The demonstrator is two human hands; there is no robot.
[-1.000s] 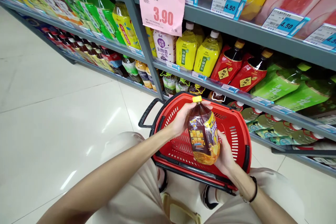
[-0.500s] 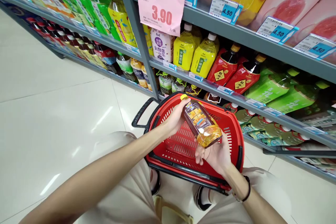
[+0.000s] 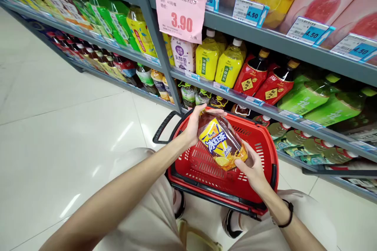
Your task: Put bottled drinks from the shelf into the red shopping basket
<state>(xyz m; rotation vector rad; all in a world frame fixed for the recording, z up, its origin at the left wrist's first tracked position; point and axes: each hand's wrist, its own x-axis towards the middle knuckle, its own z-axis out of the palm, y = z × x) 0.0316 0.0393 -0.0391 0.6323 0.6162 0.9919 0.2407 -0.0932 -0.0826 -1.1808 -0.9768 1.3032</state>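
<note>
A bottle of iced tea, dark amber with a yellow, blue-lettered label, is tilted between my two hands above a red shopping basket. My left hand is closed around its cap end, with fingers stretched over the bottle's shoulder. At the base, my right hand grips with the thumb on the front and the fingers behind, partly hidden. Below the bottle the basket's slotted floor shows.
A grey shelf unit with rows of drink bottles runs along the far side. A pink price sign hangs from its upper shelf. The basket's black handle sticks out left, over pale floor tiles. My knees flank the basket.
The bottle has been turned about its length, so another label side faces me. My right hand has shifted from under the base to its side, thumb now on the front.
</note>
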